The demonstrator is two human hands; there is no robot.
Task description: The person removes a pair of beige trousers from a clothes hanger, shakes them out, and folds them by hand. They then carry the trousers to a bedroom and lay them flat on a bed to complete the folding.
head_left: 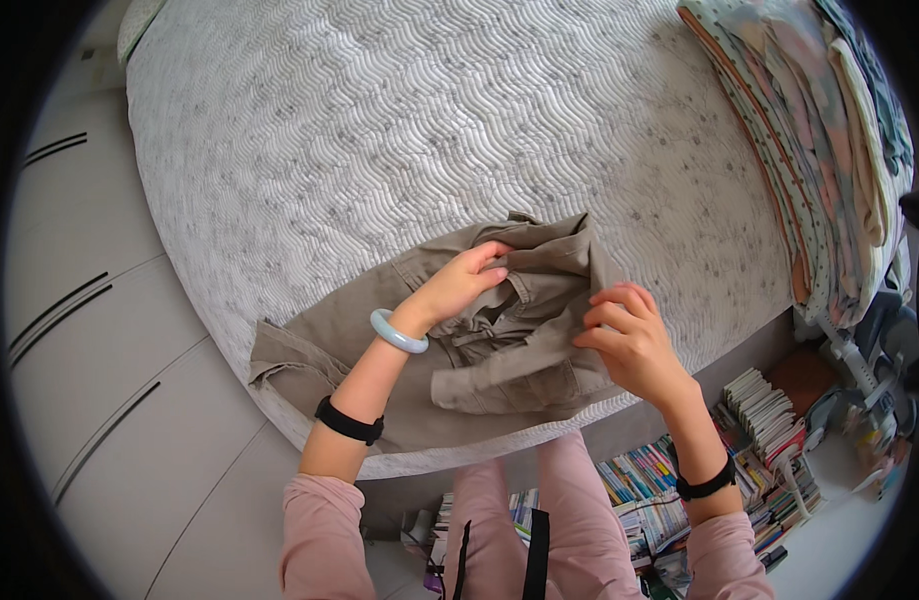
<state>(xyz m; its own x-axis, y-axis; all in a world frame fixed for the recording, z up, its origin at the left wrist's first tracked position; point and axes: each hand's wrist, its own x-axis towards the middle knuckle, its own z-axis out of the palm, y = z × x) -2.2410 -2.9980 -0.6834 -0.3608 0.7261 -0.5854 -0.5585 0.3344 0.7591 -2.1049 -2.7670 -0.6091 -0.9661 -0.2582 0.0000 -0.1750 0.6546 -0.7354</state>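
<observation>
A crumpled khaki-grey cotton garment point(399, 390) with stitched seams and a drawstring or tie lies along the near edge of the bed. Over its upper middle is my left hand point(455, 289), thumb and forefinger against the bunched cloth; whether it pinches the fabric cannot be made out. A pale jade-like bangle point(399, 331) circles that wrist. At the garment's right side, my right hand point(632, 345) holds the cloth edge between thumb and fingers. A narrow, slightly blurred flap of the garment point(489, 371) spreads leftward from near that hand.
Beneath the garment is a white quilted bedspread point(399, 127). Folded textiles point(812, 157) are piled at the bed's right end. Pale cabinets point(106, 330) with dark handles stand left. Rows of books point(647, 480) sit below the bed's near edge, beside my legs in pink trousers point(579, 502).
</observation>
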